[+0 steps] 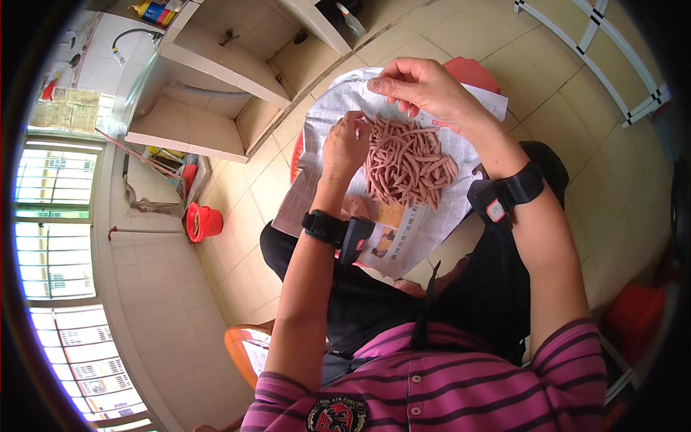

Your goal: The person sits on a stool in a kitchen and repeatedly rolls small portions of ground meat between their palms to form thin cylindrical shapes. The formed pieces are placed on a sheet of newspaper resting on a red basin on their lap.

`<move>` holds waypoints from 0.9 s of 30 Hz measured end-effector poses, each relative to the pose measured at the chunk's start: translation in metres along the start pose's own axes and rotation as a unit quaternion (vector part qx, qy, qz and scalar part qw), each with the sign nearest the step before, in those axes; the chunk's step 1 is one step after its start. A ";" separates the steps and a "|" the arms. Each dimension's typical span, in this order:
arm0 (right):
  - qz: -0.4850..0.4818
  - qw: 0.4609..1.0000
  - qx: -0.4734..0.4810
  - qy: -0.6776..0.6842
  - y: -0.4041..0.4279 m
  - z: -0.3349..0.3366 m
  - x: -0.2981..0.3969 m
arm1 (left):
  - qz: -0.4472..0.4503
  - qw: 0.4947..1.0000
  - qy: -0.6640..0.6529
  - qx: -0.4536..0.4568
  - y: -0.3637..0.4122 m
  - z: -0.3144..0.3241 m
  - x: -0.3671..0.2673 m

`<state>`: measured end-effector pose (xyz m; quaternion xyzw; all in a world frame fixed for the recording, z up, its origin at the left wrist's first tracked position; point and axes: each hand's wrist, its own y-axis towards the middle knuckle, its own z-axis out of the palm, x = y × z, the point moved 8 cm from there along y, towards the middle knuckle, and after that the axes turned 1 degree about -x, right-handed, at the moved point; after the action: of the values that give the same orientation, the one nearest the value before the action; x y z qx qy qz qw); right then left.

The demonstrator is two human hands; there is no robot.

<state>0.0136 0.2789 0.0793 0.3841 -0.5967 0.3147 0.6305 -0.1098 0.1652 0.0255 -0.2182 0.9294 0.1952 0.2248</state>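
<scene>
A heap of short pinkish-brown dough rolls (407,162), tapered like thick noodles, lies on spread newspaper (324,156). My left hand (345,144) is at the heap's left edge with its fingers curled. Whether it holds anything is hidden by the hand. Beyond the heap, my right hand (418,89) is raised over the paper, thumb close to the fingertips; no clear object shows between them. A smooth pink lump of dough (356,208) sits on the near left of the paper, partly behind my left wrist.
Red plastic of a seat or small table (475,74) shows under the newspaper. Both wrists carry black strapped devices. A red bucket (205,222) stands on the tiled floor at left, near a tiled counter base (216,140). A white frame (604,59) is at upper right.
</scene>
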 end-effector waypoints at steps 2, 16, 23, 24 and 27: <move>0.019 1.000 -0.002 0.013 0.001 0.001 -0.003 | -0.021 1.000 -0.004 -0.005 0.006 0.001 0.002; -0.313 0.865 0.048 -0.388 -0.066 0.102 0.013 | -0.186 0.306 -0.933 0.028 -0.066 0.028 0.014; -0.376 0.821 0.045 -0.427 -0.078 0.120 0.020 | -0.158 0.213 -0.961 0.077 -0.090 0.002 -0.055; -0.365 0.822 0.070 -0.431 -0.083 0.120 0.024 | -0.155 0.281 -0.944 0.075 -0.090 -0.003 -0.065; -0.356 0.863 0.114 -0.340 -0.098 0.133 0.030 | -0.097 0.426 -0.895 0.084 -0.098 -0.011 -0.079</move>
<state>0.0320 0.1132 0.0979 0.7225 -0.5569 -0.0155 0.4095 -0.0018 0.1039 0.0486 0.0107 0.1901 0.1787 0.9653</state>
